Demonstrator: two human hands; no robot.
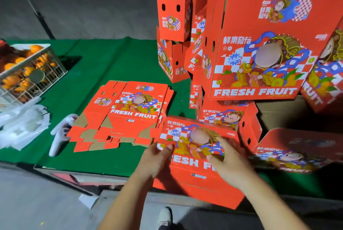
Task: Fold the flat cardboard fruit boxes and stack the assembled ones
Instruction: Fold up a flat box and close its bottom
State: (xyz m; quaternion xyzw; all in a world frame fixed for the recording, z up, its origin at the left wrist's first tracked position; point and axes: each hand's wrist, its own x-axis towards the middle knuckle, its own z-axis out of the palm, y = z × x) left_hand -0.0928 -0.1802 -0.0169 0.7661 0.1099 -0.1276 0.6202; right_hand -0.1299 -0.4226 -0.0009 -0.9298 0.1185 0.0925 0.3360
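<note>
Nearest the camera, one grey shoe (165,216) is standing on the concrete floor (37,202), below both bare forearms.

Both hands are working on one red fruit box (194,177) printed "FRESH FRUIT", which is hanging over the near edge of the green-covered table (104,157). The left hand (157,157) is gripping the box's left edge, thumb on the printed face, fingers curled around the side. The right hand (225,157) is lying on the printed face with fingers spread and lightly bent; whether it is gripping an edge I cannot tell. The frame is motion-blurred here.

Just left of that box, a stack of flat boxes (126,112) is lying on the green cloth, bottom flaps fanned towards the camera. A white controller (60,133) is lying beside the stack's left edge, and crumpled clear plastic bags (24,125) are lying further left.

To the right, an assembled box (300,151) is lying tilted and blurred. Behind the held box, another assembled box (228,118) is sitting under a large tilted box (263,47) showing its full front panel.

Further back, more assembled boxes (172,25) are standing piled on end. At far left, a white wire crate of oranges (27,70) is sitting on the table.
</note>
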